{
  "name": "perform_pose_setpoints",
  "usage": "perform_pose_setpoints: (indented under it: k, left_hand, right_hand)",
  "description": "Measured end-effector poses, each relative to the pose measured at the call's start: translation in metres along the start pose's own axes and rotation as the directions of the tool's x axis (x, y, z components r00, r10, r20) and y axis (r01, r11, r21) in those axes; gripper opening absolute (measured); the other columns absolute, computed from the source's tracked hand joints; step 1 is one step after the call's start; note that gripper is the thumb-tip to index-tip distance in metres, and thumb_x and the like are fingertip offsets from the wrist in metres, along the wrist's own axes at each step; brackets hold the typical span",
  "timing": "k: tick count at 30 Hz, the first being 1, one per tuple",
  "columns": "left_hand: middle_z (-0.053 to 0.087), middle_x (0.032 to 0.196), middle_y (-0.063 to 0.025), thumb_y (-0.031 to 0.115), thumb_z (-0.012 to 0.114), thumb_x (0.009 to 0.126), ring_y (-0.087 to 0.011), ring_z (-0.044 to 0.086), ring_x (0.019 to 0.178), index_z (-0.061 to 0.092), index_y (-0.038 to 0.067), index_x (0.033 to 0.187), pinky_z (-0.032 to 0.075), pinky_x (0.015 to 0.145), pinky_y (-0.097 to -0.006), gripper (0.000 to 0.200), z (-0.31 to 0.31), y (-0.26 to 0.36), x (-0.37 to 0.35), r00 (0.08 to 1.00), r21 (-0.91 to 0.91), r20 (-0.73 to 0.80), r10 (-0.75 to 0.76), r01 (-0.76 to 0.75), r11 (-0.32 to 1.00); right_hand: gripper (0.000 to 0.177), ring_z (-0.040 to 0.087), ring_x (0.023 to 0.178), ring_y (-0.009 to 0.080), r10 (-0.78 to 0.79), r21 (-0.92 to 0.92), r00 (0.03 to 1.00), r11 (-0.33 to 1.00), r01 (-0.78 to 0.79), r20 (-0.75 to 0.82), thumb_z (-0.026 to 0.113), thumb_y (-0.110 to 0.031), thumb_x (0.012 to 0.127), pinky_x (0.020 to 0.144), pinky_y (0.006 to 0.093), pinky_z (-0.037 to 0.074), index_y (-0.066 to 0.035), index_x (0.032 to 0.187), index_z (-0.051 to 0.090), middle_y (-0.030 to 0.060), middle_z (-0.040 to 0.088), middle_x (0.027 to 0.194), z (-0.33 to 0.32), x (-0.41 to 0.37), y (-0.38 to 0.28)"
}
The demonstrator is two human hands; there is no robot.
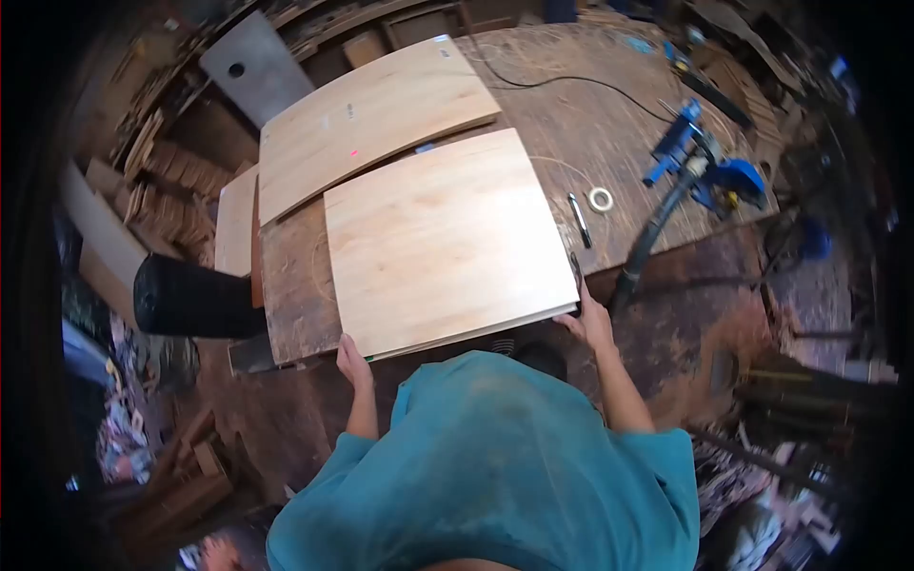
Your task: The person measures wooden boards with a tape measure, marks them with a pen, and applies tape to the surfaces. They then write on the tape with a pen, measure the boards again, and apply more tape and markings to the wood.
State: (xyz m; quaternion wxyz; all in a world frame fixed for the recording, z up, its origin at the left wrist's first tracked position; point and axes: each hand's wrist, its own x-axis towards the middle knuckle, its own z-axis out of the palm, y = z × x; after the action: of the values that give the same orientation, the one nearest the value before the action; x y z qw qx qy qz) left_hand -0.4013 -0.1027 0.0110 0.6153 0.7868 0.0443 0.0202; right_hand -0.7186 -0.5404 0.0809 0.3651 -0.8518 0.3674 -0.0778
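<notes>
A stack of light wood-grain panels [447, 243] lies on the worn workbench [590, 86], its near edge sticking out toward me. My left hand [354, 364] grips the near left corner, thumb up along the side. At the near right corner my right hand [590, 319] holds the edge, with a dark slim tool by its fingers that I cannot make out clearly. Behind the stack lies a second wood-grain panel [381, 114] with a small pink mark. A marker-like tool [580, 221] and a roll of tape [600, 199] are right of the stack.
A blue power tool [678, 143] with a hose [652, 228] stands at the bench's right side. A black cylindrical object [190, 297] juts in at the left. A grey board with a hole [257, 71] leans at the back. Scrap wood [181, 485] lies on the floor.
</notes>
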Motion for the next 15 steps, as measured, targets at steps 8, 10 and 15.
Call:
perform_pose_setpoints:
  k: [8, 10, 15]
  left_hand:
    - [0.076, 0.11, -0.015, 0.04, 0.061, 0.106, -0.0235, 0.071, 0.097, 0.073, -0.011, 0.118, 0.057, 0.088, -0.0371, 0.054, 0.046, 0.027, -0.015, 0.875, -0.321, -0.41, -0.257, 0.125, 0.939]
    - [0.077, 0.104, -0.0161, 0.037, 0.06, 0.105, -0.0253, 0.073, 0.092, 0.076, -0.011, 0.11, 0.059, 0.082, -0.0386, 0.051, 0.056, 0.034, -0.009, 0.83, -0.359, -0.482, -0.281, 0.106, 0.927]
    - [0.077, 0.103, -0.0166, 0.035, 0.061, 0.105, -0.0251, 0.073, 0.092, 0.076, -0.012, 0.111, 0.059, 0.081, -0.0383, 0.05, 0.064, 0.037, 0.001, 0.781, -0.38, -0.512, -0.358, 0.168, 0.91]
  right_hand:
    - [0.093, 0.07, 0.104, 0.0465, -0.122, 0.14, 0.991, 0.982, 0.129, -0.056, 0.092, -0.024, 0.076, 0.083, 0.0472, 0.057, -0.011, 0.156, 0.047, 0.0273, 0.072, 0.113, 0.006, 0.015, 0.012]
    - [0.09, 0.072, 0.099, 0.0444, -0.041, 0.143, 0.999, 0.989, 0.038, 0.015, 0.091, -0.021, 0.077, 0.081, 0.0456, 0.058, -0.01, 0.155, 0.048, 0.0269, 0.073, 0.11, -0.002, 0.024, 0.004]
    - [0.08, 0.076, 0.081, 0.0376, -0.055, 0.221, 0.998, 0.974, 0.047, 0.029, 0.089, -0.018, 0.08, 0.071, 0.0408, 0.058, -0.008, 0.151, 0.053, 0.0263, 0.073, 0.1, -0.002, 0.03, 0.006]
